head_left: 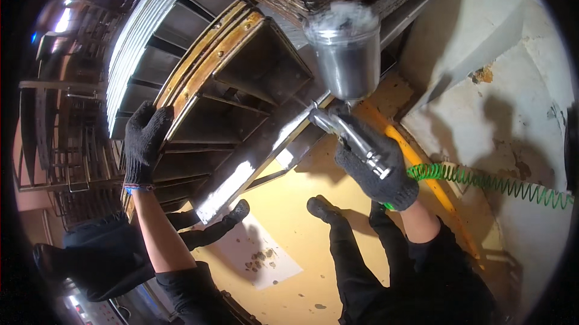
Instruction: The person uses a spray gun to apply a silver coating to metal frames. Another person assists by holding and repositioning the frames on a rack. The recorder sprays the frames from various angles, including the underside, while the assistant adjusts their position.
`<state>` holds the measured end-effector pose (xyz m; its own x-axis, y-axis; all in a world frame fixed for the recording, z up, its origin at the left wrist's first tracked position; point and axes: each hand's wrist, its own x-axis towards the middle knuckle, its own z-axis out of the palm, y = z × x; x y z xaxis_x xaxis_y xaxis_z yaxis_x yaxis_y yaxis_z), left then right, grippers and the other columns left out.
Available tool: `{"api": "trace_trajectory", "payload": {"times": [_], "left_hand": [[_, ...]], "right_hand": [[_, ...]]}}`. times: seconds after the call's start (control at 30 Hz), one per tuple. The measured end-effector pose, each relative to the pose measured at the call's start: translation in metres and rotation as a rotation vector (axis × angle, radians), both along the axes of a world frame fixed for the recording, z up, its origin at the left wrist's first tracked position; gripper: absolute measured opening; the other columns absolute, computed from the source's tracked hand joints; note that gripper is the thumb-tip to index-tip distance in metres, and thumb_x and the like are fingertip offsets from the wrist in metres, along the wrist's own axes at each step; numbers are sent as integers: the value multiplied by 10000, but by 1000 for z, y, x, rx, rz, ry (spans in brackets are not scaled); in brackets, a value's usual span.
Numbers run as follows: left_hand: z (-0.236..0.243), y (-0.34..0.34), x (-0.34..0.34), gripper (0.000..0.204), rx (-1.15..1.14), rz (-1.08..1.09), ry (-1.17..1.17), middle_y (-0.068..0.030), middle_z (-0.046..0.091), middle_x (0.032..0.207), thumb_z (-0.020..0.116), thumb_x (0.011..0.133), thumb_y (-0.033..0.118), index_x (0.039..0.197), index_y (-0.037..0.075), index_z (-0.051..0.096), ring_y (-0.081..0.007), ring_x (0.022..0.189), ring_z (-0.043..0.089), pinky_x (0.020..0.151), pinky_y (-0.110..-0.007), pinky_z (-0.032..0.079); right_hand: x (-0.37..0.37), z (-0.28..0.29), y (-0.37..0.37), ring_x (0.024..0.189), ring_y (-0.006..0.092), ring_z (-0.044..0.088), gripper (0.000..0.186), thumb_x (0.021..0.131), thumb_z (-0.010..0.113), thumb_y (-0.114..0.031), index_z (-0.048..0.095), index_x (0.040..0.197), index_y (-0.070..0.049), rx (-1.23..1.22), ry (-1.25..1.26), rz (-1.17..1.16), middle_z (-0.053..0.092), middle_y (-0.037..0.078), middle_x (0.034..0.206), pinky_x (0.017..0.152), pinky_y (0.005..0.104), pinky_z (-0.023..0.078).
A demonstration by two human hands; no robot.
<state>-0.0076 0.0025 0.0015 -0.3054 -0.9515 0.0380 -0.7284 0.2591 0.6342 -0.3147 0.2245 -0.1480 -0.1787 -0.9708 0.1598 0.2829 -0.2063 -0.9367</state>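
Right of centre, the gloved right hand (377, 171) clamps its fingers round a spray gun (353, 137). At left, the left hand (145, 141) touches rusty-edged metal pans (217, 59); whether its fingers grip, I cannot tell. Farther, yellow floor (301, 258).

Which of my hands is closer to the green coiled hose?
Right. Your right hand, around the spray gun, is beside the hose; your left hand is far to its left, at the stacked trays.
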Motion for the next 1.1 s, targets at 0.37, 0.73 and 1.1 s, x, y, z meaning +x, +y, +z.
{"api": "trace_trajectory", "payload": {"times": [0.37,0.73,1.1], "left_hand": [[1,-3,6,242,-83,-94,-67,17,577,765,690,894,238,866,2,644,-55,722,486,658,-241,404],[3,-1,3,314,-37,-33,-54,-5,607,790,699,889,294,924,-17,677,-70,736,525,674,-258,424],[3,-3,16,708,-177,-95,-217,-148,707,950,642,828,627,1117,-19,685,-223,854,666,809,-325,498]], "right_hand": [[9,28,5,1181,231,622,463,912,636,-31,523,1356,35,-21,-50,-8,581,171,1357,1003,326,507],[20,12,22,913,106,588,513,904,601,3,479,1402,22,128,-440,-4,615,75,1128,792,241,505],[93,-3,48,772,104,571,443,963,545,-14,483,1400,24,88,-3,-112,611,61,962,668,224,487]]}}
